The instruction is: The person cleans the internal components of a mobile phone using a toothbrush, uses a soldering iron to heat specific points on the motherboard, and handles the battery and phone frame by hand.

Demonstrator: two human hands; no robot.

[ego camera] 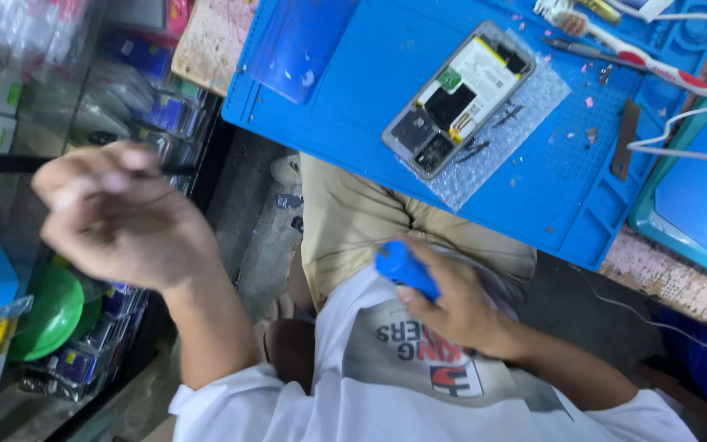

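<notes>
both hands off the counter, opened phone left on the blue mat

we see the blue mat [353,74] on the counter [673,282], opened phone [458,98] on bubble wrap [525,115] mid-mat, toothbrush [623,45] near the far edge. left hand [116,217] raised beside the shelves, blurred, fingers curled around a thin dark tool [10,163]. right hand [448,303] against the shirt, fingers wrapped around a small blue tool [405,268].
</notes>
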